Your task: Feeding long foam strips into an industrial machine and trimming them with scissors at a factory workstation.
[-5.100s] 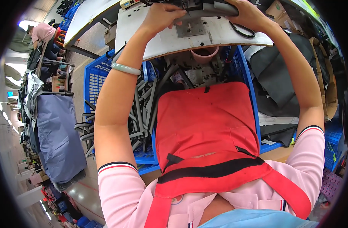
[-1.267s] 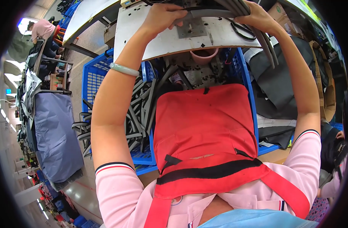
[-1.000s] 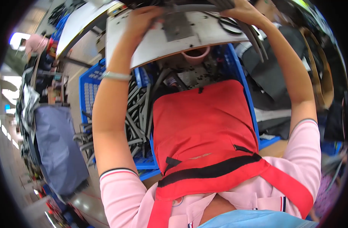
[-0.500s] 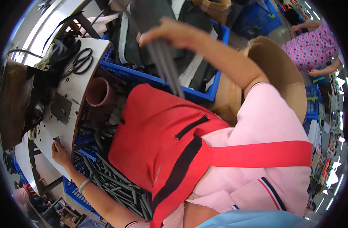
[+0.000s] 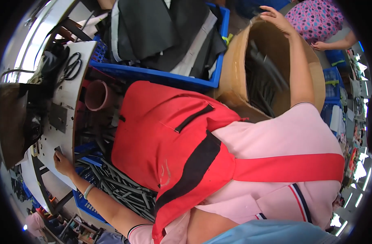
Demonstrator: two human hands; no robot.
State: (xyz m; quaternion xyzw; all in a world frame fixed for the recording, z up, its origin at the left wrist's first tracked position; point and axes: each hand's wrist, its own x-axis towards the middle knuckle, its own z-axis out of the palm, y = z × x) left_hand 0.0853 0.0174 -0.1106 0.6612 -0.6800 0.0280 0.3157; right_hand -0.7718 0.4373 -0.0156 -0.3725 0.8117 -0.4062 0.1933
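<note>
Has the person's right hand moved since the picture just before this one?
Yes. The right hand has gone rightward: it was over the dark sheets and is now at the far rim of the cardboard box.

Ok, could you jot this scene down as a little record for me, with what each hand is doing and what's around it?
Left hand: at the table edge, pinching a small dark piece
Right hand: fingers spread, by the rim of the cardboard box
Box contents: grey strips, some blurred
On the white table: black-handled scissors
Beside the table: pink bucket
Upper blue crate: dark sheets
Lower blue crate: more grey strips
Nearby: another person in spotted clothing
</note>
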